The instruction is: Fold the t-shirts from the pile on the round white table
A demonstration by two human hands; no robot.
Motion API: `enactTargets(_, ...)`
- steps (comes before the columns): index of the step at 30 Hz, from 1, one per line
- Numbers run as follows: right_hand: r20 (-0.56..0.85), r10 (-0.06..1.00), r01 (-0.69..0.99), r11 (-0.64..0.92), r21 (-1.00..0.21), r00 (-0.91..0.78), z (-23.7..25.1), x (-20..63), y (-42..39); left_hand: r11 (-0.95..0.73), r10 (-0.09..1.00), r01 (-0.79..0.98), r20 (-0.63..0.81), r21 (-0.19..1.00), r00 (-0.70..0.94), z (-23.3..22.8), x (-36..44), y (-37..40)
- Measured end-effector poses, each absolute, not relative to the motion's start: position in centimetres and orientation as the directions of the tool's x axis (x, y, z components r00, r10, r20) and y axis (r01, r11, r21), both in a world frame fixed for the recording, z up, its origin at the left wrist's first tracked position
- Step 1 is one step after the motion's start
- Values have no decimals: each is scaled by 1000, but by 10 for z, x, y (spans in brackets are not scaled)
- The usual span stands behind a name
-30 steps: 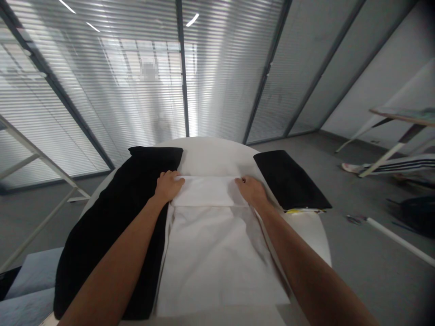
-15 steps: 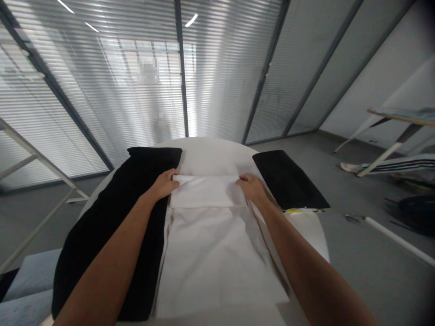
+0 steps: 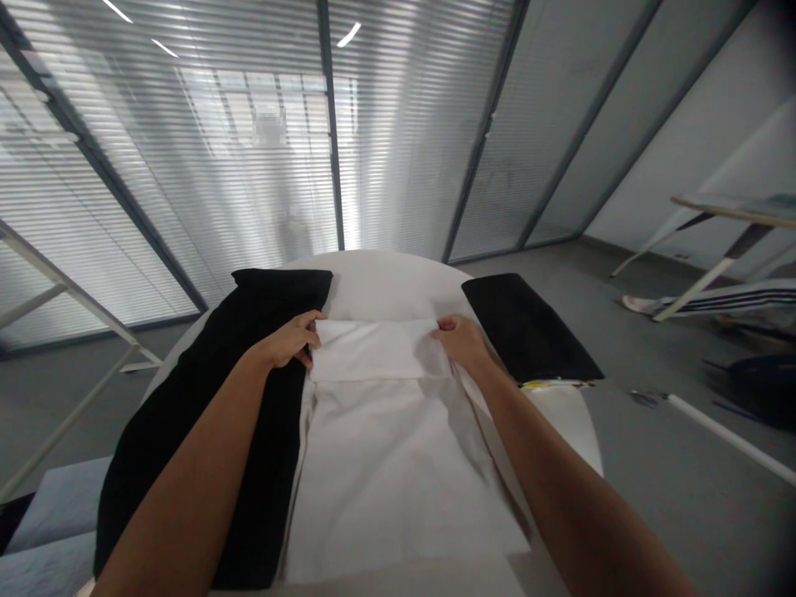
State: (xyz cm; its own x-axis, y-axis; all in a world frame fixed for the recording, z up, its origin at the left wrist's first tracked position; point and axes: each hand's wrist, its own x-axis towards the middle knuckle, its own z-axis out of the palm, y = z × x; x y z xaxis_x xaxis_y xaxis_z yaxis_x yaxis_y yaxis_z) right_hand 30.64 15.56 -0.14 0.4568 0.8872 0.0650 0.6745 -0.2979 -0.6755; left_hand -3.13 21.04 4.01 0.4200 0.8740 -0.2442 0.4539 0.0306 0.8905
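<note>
A white cloth garment [image 3: 398,464] lies lengthwise on a white round table [image 3: 379,278], its far end turned over into a flat folded band. My left hand [image 3: 291,340] grips the left corner of that band, its fingers bent round the edge. At the opposite corner, my right hand [image 3: 460,338] pinches the cloth between thumb and fingers. Under my left forearm spreads a large black cloth [image 3: 205,398], alongside the white one. To the right of my right hand rests a folded black cloth [image 3: 528,327] with a yellow and white strip showing at its near edge.
Glass panels with blinds [image 3: 398,149] stand behind the table. A white metal frame [image 3: 68,286] is at the left, above pale blue cloth [image 3: 59,506]. On the right are a wooden-topped table [image 3: 734,211], a person's striped trouser leg [image 3: 734,297] and a white pole [image 3: 727,435] .
My left hand has shifted slightly left and down along the band's edge, with its lower fingers now showing. My right hand and the white garment stay nearly in place.
</note>
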Motion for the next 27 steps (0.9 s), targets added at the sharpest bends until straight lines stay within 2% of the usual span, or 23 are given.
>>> enactTargets(5, 77, 881, 575, -236, -784, 466, -5, 308, 157, 96, 869, 322, -236, 942, 434, 44, -33, 211)
enactTargets(10, 72, 876, 472, -186, -862, 477, 5, 302, 150, 78, 901, 197, -154, 977, 405, 43, -32, 212)
enactTargets(17, 162, 857, 264, 32, -964, 488, 6, 301, 154, -9, 951, 48, -6, 999, 308, 44, -27, 213)
enactTargets(20, 199, 848, 151, 142, -978, 491, 3, 301, 156, -90, 957, -31, 95, 995, 273, 46, -24, 212)
enactTargets(24, 292, 819, 78, 292, -953, 494, 8, 297, 152, -164, 947, -129, 193, 978, 258, 46, -22, 211)
enactTargets(27, 254, 821, -28, 311, -950, 511, 19, 293, 145, -181, 935, -190, 229, 965, 270, 43, -23, 213)
